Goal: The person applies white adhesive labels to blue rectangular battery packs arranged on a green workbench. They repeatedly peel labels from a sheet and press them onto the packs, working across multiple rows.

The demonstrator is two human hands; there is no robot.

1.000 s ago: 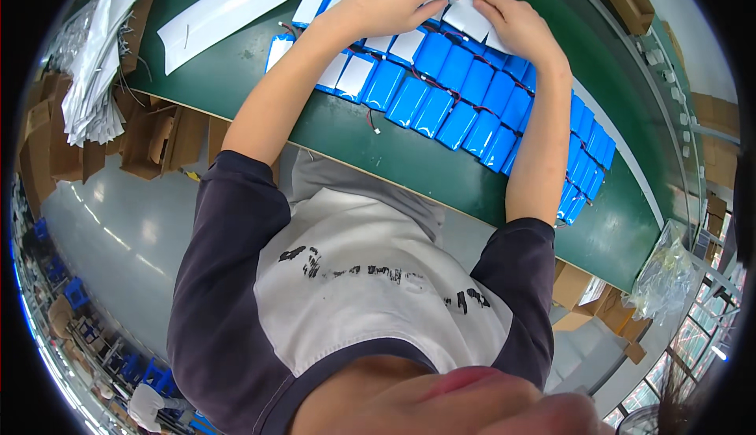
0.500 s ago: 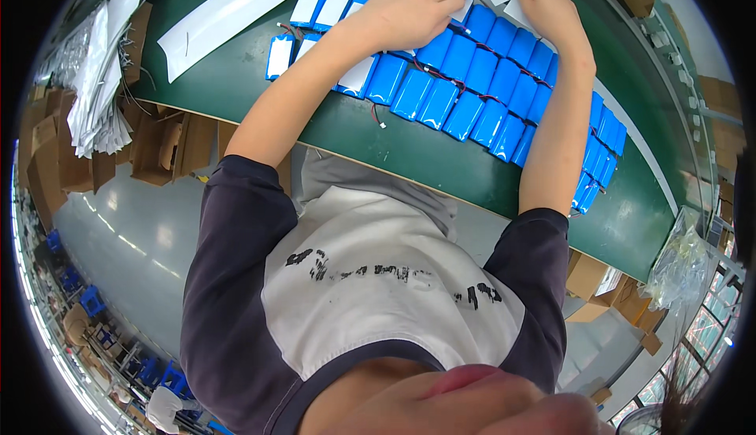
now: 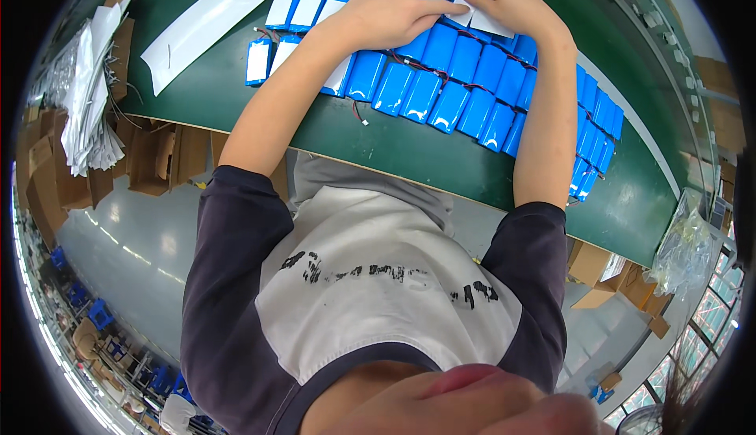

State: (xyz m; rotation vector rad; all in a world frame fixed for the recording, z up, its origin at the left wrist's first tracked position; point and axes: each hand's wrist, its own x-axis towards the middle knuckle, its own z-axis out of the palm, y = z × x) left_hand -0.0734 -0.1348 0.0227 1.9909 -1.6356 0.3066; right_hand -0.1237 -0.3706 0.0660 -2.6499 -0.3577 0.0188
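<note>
Rows of blue shrink-wrapped battery packs (image 3: 394, 88) with thin red and black wires lie on the green table (image 3: 378, 148). Packs toward the left carry white labels (image 3: 258, 59); those toward the right are bare blue. My left hand (image 3: 387, 8) rests over the far rows, its fingers apart and one digit reaching to a white label (image 3: 459, 18) on a pack. Bent in a pinch beside it, my right hand (image 3: 516, 3) holds white labels (image 3: 490, 24) that hang below its fingers. Exactly where its fingertips grip is partly hidden.
A long white sheet (image 3: 209, 25) lies at the table's far left. Beyond the left edge hang white sheets and plastic (image 3: 90, 96), above open cardboard boxes (image 3: 150, 155). A clear plastic bag (image 3: 683, 250) hangs at the right corner. A pale strip (image 3: 642, 140) runs behind the packs.
My right hand has come left and nearer, bringing the labels beside my left hand. The left hand's fingers have spread. The whole view has shifted slightly.
</note>
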